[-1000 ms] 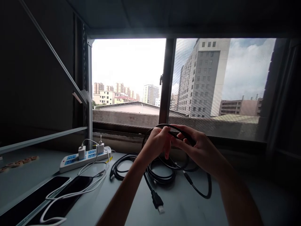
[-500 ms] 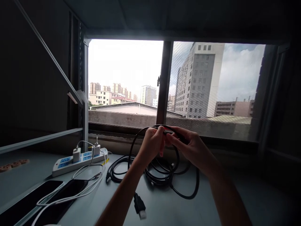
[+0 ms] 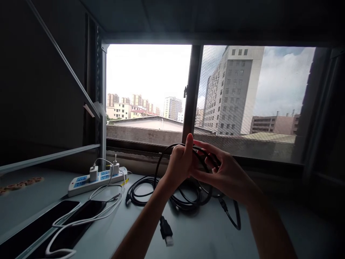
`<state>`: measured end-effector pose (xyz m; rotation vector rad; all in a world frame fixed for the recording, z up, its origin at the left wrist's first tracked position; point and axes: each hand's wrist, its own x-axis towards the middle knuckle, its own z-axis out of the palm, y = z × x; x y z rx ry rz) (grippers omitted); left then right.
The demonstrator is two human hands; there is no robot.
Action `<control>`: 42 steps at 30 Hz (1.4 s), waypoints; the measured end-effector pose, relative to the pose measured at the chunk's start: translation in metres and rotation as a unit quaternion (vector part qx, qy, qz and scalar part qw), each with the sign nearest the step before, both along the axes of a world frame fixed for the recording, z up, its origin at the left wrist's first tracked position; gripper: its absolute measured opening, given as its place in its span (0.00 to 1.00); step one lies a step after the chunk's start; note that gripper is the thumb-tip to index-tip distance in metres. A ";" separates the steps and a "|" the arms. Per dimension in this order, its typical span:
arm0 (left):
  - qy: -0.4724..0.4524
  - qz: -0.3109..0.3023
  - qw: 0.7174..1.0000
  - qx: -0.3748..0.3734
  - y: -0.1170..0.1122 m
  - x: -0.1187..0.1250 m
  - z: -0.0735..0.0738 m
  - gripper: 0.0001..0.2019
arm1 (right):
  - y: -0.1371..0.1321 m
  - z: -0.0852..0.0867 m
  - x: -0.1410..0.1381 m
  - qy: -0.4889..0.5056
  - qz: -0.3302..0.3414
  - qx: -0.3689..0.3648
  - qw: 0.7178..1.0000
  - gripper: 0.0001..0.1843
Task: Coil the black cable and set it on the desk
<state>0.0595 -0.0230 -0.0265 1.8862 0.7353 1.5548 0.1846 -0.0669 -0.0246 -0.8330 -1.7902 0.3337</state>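
Above the table, my left hand (image 3: pixel 181 163) and my right hand (image 3: pixel 229 172) meet around loops of one black cable (image 3: pixel 158 162). The left thumb points up while its other fingers, mostly hidden, close on the loops. My right hand curls its fingers around the coil's right side, its thumb stretched toward the left palm. Below the left wrist dangles a rectangular black plug (image 3: pixel 166 230) with a metal tip. Another black connector (image 3: pixel 223 205) hangs under the right hand, its cable bent in a short loop.
Two coiled black cables (image 3: pixel 134 203) lie on the table behind my hands. To the left stand a white power strip (image 3: pixel 101 181) with two chargers, white charging cords (image 3: pixel 88 223) and two dark phones (image 3: pixel 51 221). A window (image 3: pixel 148 86) and metal shelf post (image 3: pixel 104 108) rise behind.
My left thumb has lifted from the cable to point upward. The right hand's pinch has loosened into a wider curl around the loops. The view has shifted slightly left.
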 end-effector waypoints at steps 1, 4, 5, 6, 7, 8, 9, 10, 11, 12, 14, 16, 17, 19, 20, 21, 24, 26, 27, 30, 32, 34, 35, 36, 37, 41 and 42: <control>0.008 -0.020 1.000 -0.012 0.002 -0.002 0.000 0.36 | 0.000 -0.001 0.001 -0.021 0.010 -0.005 1.000 0.34; 0.028 -0.070 0.996 -0.037 0.004 -0.008 0.002 0.35 | 0.007 -0.004 0.006 -0.037 -0.007 -0.002 0.999 0.27; 0.035 -0.075 0.996 -0.031 0.002 -0.010 0.004 0.34 | 0.011 -0.004 0.007 -0.033 -0.023 0.001 0.999 0.25; 0.038 -0.073 0.996 -0.021 0.000 -0.012 0.006 0.32 | 0.016 -0.005 0.009 -0.027 -0.039 0.003 0.999 0.24; 0.037 -0.064 0.997 -0.004 -0.003 -0.014 0.008 0.30 | 0.020 -0.005 0.011 -0.018 -0.053 0.005 0.998 0.23; 0.033 -0.046 0.998 0.018 -0.007 -0.015 0.011 0.27 | 0.024 -0.005 0.012 -0.006 -0.064 0.007 0.998 0.23; 0.026 -0.018 0.998 0.045 -0.011 -0.015 0.013 0.23 | 0.026 -0.005 0.013 0.007 -0.075 0.013 0.997 0.23; 0.020 0.016 0.997 0.073 -0.015 -0.016 0.015 0.20 | 0.028 -0.004 0.014 0.020 -0.087 0.022 0.996 0.23; 0.017 0.051 0.993 0.103 -0.018 -0.017 0.016 0.17 | 0.028 -0.003 0.014 0.031 -0.100 0.035 0.994 0.22; 0.020 0.083 0.987 0.136 -0.020 -0.018 0.017 0.15 | 0.027 -0.002 0.013 0.039 -0.112 0.050 0.992 0.22; 0.046 0.117 0.970 0.207 -0.018 -0.021 0.017 0.18 | 0.023 0.000 0.011 0.052 -0.118 0.078 0.989 0.22; 0.101 0.100 0.955 0.259 -0.010 -0.025 0.014 0.29 | 0.017 0.003 0.010 0.058 -0.102 0.099 0.988 0.22; 0.132 0.088 0.949 0.272 -0.005 -0.026 0.012 0.33 | 0.013 0.004 0.010 0.060 -0.089 0.105 0.989 0.22; 0.171 0.087 0.942 0.274 0.007 -0.028 0.008 0.37 | 0.005 0.006 0.010 0.049 -0.062 0.113 0.990 0.23; 0.173 0.099 0.941 0.273 0.012 -0.029 0.006 0.37 | 0.001 0.007 0.010 0.037 -0.051 0.113 0.992 0.24; 0.166 0.115 0.940 0.274 0.017 -0.028 0.005 0.36 | -0.002 0.008 0.010 0.023 -0.042 0.110 0.993 0.24; 0.121 0.129 0.946 0.274 0.022 -0.025 0.005 0.26 | -0.012 0.010 0.009 -0.005 -0.034 0.094 0.995 0.26; 0.095 0.118 0.959 0.240 0.022 -0.023 0.005 0.12 | -0.014 0.011 0.007 0.004 -0.032 0.087 0.996 0.26; 0.079 0.114 0.969 0.205 0.021 -0.022 0.005 0.11 | -0.012 0.011 0.006 0.016 -0.029 0.087 0.996 0.25; -0.005 0.108 0.992 0.070 0.018 -0.017 0.005 0.24 | 0.002 0.008 0.001 0.063 -0.030 0.097 0.993 0.25; -0.075 0.105 0.991 0.031 0.015 -0.013 0.004 0.25 | 0.015 0.005 -0.001 0.078 -0.045 0.092 0.992 0.23; -0.123 0.102 0.986 0.036 0.012 -0.008 0.004 0.26 | 0.024 0.002 -0.002 0.081 -0.060 0.062 0.993 0.14; -0.140 0.096 0.985 0.039 0.012 -0.007 0.004 0.26 | 0.025 0.001 -0.001 0.084 -0.065 0.039 0.994 0.12; -0.151 0.088 0.984 0.037 0.012 -0.005 0.003 0.26 | 0.025 0.000 0.000 0.091 -0.064 0.012 0.994 0.15; -0.159 0.080 0.984 0.031 0.013 -0.003 0.003 0.26 | 0.023 0.000 0.001 0.101 -0.057 -0.014 0.993 0.20; -0.137 0.014 0.990 -0.030 0.024 0.001 -0.006 0.23 | 0.008 0.002 0.004 0.149 0.037 -0.100 0.983 0.24; -0.119 -0.013 0.991 -0.062 0.027 0.002 -0.009 0.22 | 0.004 0.003 0.005 0.165 0.056 -0.112 0.978 0.24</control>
